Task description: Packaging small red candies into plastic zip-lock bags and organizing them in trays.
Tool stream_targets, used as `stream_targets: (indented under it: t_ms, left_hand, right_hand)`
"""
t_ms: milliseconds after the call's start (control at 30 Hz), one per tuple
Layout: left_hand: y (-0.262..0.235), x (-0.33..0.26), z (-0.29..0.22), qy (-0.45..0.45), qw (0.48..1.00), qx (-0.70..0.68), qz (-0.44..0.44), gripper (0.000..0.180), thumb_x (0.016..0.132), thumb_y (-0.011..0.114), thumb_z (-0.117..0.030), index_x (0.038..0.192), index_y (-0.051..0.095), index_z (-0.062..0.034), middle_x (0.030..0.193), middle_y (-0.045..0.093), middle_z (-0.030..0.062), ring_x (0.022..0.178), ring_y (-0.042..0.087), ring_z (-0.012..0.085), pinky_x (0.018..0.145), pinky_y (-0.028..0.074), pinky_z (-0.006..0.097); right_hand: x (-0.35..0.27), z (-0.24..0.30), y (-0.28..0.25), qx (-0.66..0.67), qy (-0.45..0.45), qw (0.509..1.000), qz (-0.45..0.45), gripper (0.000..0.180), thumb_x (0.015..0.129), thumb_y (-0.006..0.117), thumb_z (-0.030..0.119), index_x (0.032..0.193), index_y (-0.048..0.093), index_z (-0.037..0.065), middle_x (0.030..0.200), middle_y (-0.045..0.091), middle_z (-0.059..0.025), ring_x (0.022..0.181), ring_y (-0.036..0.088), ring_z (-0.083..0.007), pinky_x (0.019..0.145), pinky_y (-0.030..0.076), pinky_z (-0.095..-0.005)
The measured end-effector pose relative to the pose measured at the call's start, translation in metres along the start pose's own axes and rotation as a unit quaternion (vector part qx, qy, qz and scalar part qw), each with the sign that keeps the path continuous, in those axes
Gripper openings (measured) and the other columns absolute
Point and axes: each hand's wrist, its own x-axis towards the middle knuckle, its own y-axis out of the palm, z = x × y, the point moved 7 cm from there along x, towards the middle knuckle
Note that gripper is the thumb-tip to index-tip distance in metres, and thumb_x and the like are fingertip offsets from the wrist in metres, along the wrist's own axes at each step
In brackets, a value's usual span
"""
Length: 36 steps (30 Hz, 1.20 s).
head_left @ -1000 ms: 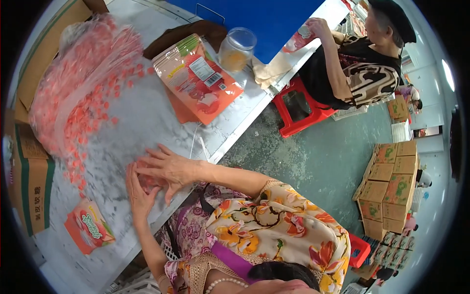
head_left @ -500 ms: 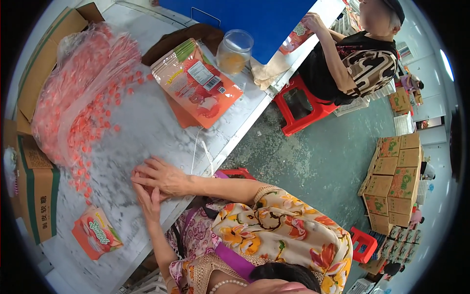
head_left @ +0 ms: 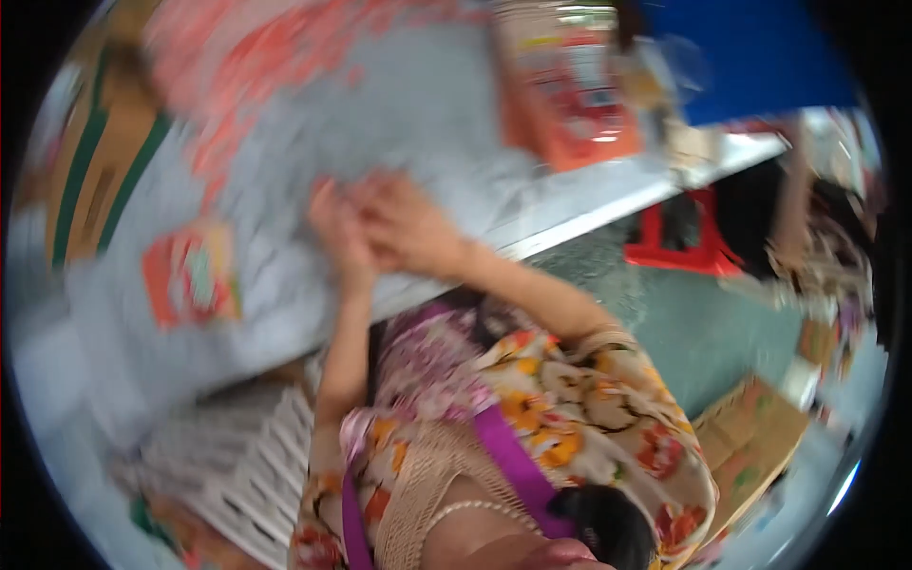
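My left hand [head_left: 339,228] and my right hand [head_left: 410,226] are together over the grey marbled table [head_left: 380,114], near its front edge. The right one overlaps the left. Motion smears the fingers of both, and whether anything small lies between them is hidden. Left of my hands a small red-orange printed pouch [head_left: 193,275] lies on the tabletop, apart from them. Beyond, at the far left, pink-red wrapped candies [head_left: 275,47] are spread out from a clear plastic bag. A stack of larger pouches [head_left: 584,90] lies to the far right of my hands.
A clear jar [head_left: 682,68] and a blue panel [head_left: 750,62] are at the far right. An open cardboard box [head_left: 100,180] stands at the left. Below the table is a white slatted crate [head_left: 252,465]. A co-worker [head_left: 788,209] sits on a red stool [head_left: 684,233].
The view has swung, so the table and everything on it appear rotated and shifted. My hands stay together and the small pouch still lies to their left. The picture is now blurred.
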Motion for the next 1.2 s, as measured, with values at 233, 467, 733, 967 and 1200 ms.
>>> stream_targets:
  t_ms: [233,467,733,967,1200]
  left_hand:
    - [0.011,0.000,-0.029,-0.162,0.960,-0.223,0.058,0.051,0.104,0.038,-0.031,0.143,0.032,0.0006,0.144,0.039,0.0186,0.128,0.045,0.0282,0.107,0.037,0.040]
    - [0.005,0.003,-0.025,-0.113,0.961,-0.227,0.114,0.063,0.104,0.036,-0.040,0.152,0.016,-0.0039,0.152,0.026,0.0219,0.136,0.037,0.0334,0.112,0.032,0.044]
    - [-0.010,0.018,-0.016,-0.148,0.923,-0.347,0.072,0.060,0.103,0.038,-0.037,0.150,0.021,-0.0041,0.149,0.030,0.0242,0.138,0.035,0.0360,0.111,0.034,0.046]
    - [-0.072,0.019,0.002,-0.181,0.940,-0.281,-0.060,0.034,0.096,0.058,-0.018,0.125,0.055,0.0001,0.122,0.058,0.0178,0.112,0.058,0.0322,0.099,0.045,0.040]
    - [-0.201,0.008,-0.011,0.026,0.851,0.515,-0.100,0.040,0.079,0.071,-0.010,0.118,0.064,-0.0094,0.114,0.059,0.0124,0.103,0.054,0.0335,0.090,0.045,0.042]
  right_hand:
    - [0.001,0.005,-0.006,-0.007,0.029,0.986,0.161,0.080,0.072,0.070,0.050,0.138,0.048,0.011,0.146,0.037,-0.0199,0.139,0.027,-0.0473,0.113,0.024,-0.0620]
    - [0.013,0.007,0.006,-0.026,0.028,0.992,0.120,0.073,0.067,0.072,0.055,0.123,0.057,0.011,0.137,0.046,-0.0140,0.135,0.033,-0.0467,0.112,0.027,-0.0595]
    - [0.025,0.002,0.011,-0.048,-0.001,0.996,0.082,0.044,0.073,0.074,0.044,0.101,0.063,0.012,0.119,0.056,-0.0044,0.117,0.049,-0.0349,0.093,0.044,-0.0494]
    - [0.034,0.013,0.016,-0.044,-0.003,0.995,0.085,0.033,0.065,0.073,0.021,0.096,0.062,0.014,0.117,0.058,-0.0021,0.106,0.056,-0.0303,0.082,0.052,-0.0425]
    - [0.038,0.008,0.016,-0.079,0.019,0.993,0.090,0.038,0.066,0.073,0.014,0.104,0.066,0.017,0.114,0.061,-0.0034,0.095,0.059,-0.0286,0.071,0.056,-0.0388]
